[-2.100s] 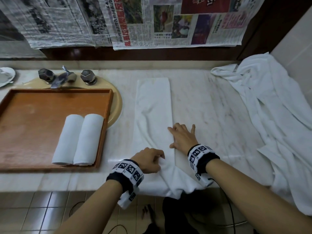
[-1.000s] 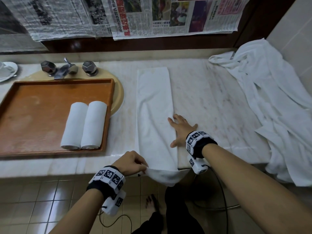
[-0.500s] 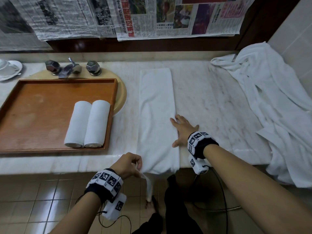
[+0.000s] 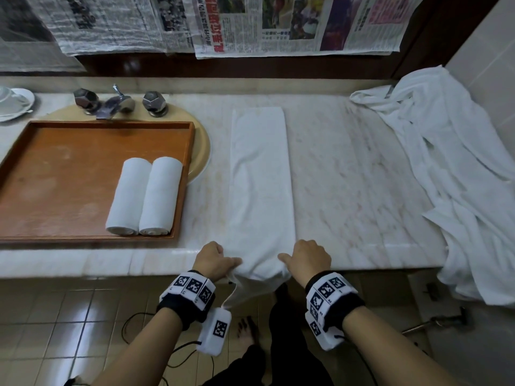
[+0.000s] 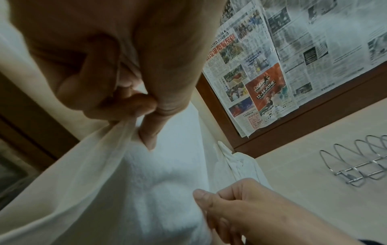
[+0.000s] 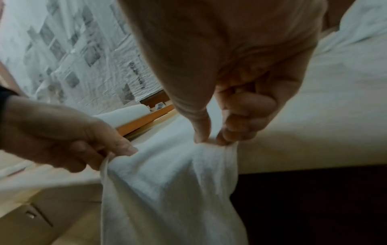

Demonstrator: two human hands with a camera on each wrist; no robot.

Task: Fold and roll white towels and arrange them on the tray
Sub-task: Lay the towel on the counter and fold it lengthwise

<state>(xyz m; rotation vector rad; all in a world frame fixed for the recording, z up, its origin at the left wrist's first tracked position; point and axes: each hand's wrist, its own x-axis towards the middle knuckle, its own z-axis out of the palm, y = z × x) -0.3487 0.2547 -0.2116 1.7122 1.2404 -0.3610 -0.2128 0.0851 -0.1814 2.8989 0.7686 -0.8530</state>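
The folded towel (image 4: pixel 260 174) lies as a long narrow strip on the bench (image 4: pixel 348 174), its long axis running from the back wall straight toward the person; its near end spills over the front edge and hangs down. The left hand (image 4: pixel 213 260) has its grip clamped on the near left corner, thumb pressed against curled fingers (image 5: pixel 130 104) with cloth pinched between them. The right hand (image 4: pixel 308 259) pinches the near right corner, thumb and fingertips (image 6: pixel 228 132) closed together on a small ridge of cloth. Both hands sit at the bench's front edge, well apart across the strip's width. To the left, the tray (image 4: pixel 55 168) holds two rolled towels (image 4: pixel 145 196) side by side, touching, their axes also pointing away from the person. A loose pile of white cloth (image 4: pixel 459 176) drapes over the bench's right end.
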